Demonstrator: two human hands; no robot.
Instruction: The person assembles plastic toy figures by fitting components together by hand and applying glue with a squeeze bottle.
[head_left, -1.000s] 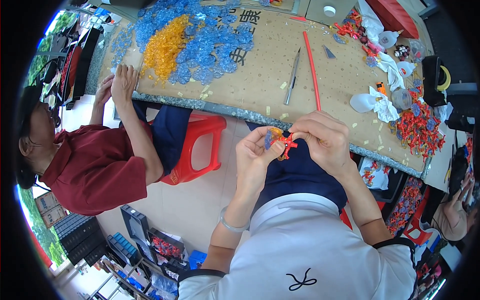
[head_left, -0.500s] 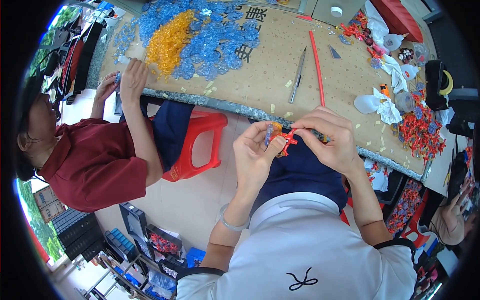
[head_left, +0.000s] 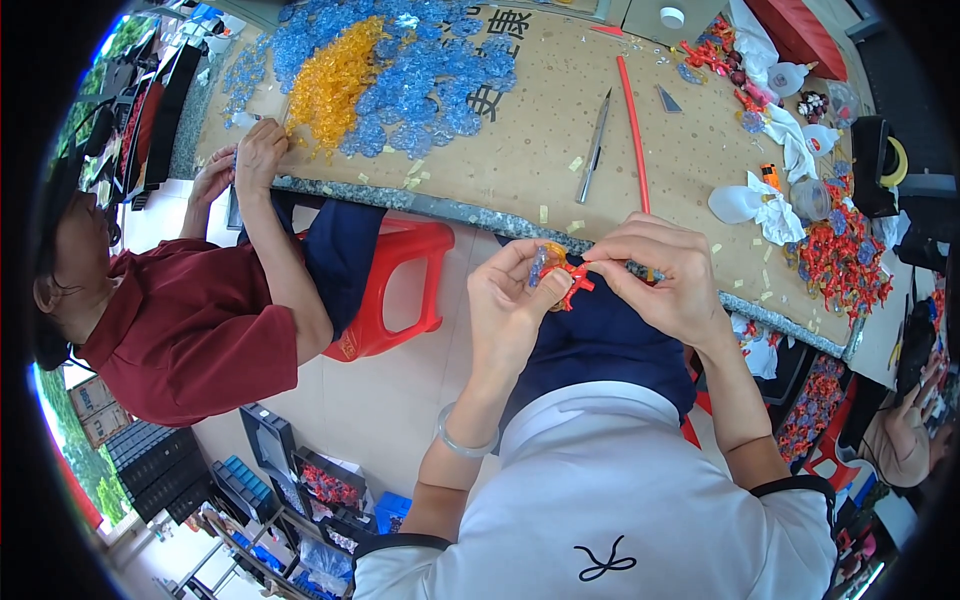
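Over my lap, just off the table's front edge, my left hand grips a small plastic figure with red, clear blue and yellow parts. Its thumb presses the figure's red part from below. My right hand pinches at the figure's right side with thumb and forefinger; whether a tiny piece sits between those fingertips I cannot make out. On the table ahead lie a red rod and a slim knife with a pointed tip.
Piles of clear blue pieces and yellow pieces cover the table's far left. A heap of red and blue figures lies at the right, near white bottles. At my left sits a co-worker on a red stool.
Both my hands stay almost in place, and the held figure has turned slightly. The co-worker's hands have shifted a little.
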